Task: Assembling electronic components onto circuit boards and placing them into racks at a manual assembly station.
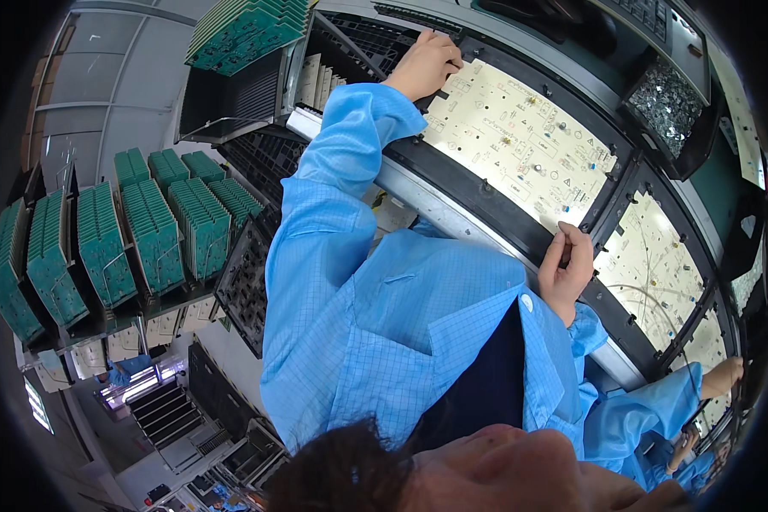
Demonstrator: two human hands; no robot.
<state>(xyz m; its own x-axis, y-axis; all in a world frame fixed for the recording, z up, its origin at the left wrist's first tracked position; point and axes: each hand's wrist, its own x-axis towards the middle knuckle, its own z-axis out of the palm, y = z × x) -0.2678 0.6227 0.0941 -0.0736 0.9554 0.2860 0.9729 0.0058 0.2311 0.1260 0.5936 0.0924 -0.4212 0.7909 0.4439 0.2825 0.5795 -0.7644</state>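
Note:
A large cream circuit board [520, 141] lies in a black carrier frame [478, 200] on a conveyor line that runs slantwise across the right of the view. My left hand [425, 64], in a blue sleeve, is curled over the frame's far corner at the top. My right hand [567, 271] pinches the frame's near edge between this board and a second cream board [657, 273] in its own frame. Small components stand on both boards. My blue coat [384, 307] fills the middle of the view.
Racks of green circuit boards [145, 230] stand at the left, with more green boards [243, 30] at the top. A black bin of shiny metal parts [667, 102] sits past the line. A co-worker's hand [725, 375] in a blue sleeve reaches in at the lower right.

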